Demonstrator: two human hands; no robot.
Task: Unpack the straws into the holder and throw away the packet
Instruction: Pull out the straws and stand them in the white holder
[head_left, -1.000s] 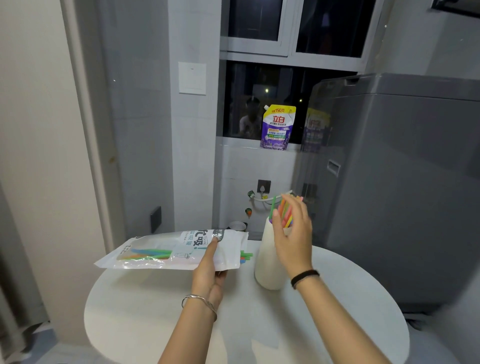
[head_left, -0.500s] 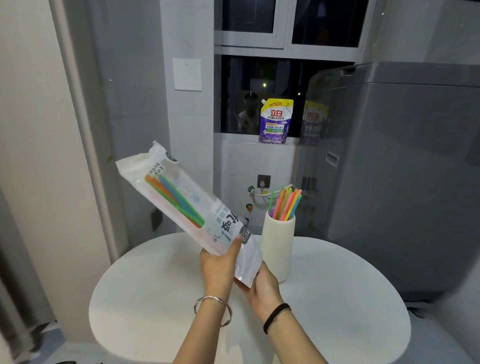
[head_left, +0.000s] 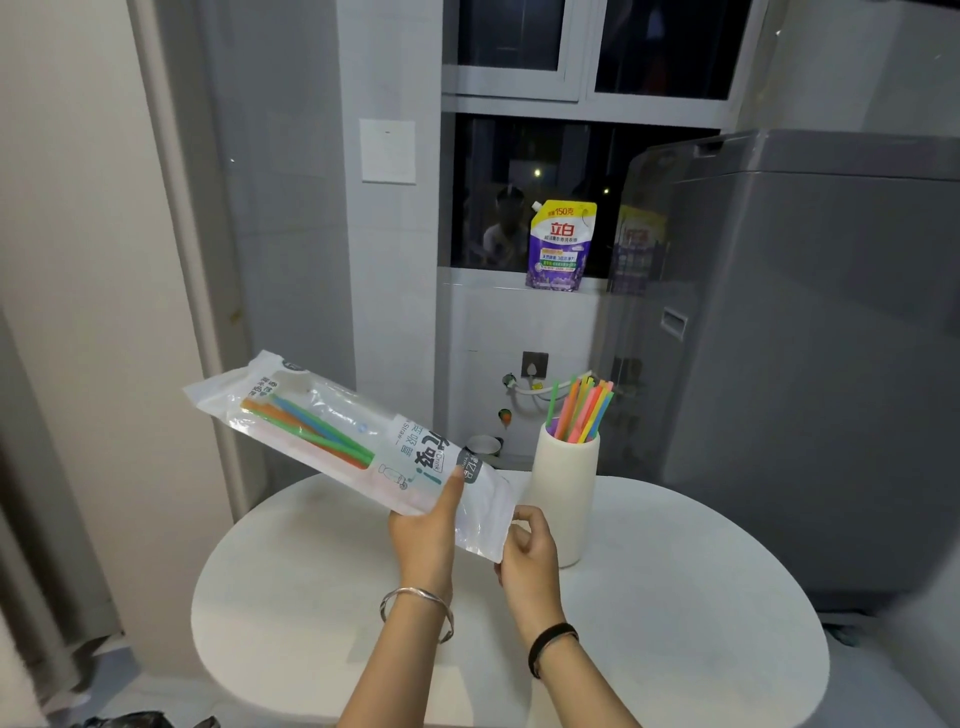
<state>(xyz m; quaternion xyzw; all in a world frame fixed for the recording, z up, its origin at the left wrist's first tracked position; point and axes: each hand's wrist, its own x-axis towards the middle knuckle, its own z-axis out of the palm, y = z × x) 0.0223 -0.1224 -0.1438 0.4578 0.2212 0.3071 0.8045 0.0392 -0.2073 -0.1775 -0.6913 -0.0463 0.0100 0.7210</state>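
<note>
Left hand: clamps the packet near its lower, open edge.
Right hand: fingers loosely curled just beyond that edge, holding nothing.
Holder: right of grip, apart.

Dim, cool indoor light is falling from above and behind the camera, leaving the white surface glowing softly and the corners sinking into grey. The window is showing black night with small light specks reflecting. The wide lens is bending the wall edges. Fine detail is smearing slightly; shadows are staying faint.
</note>
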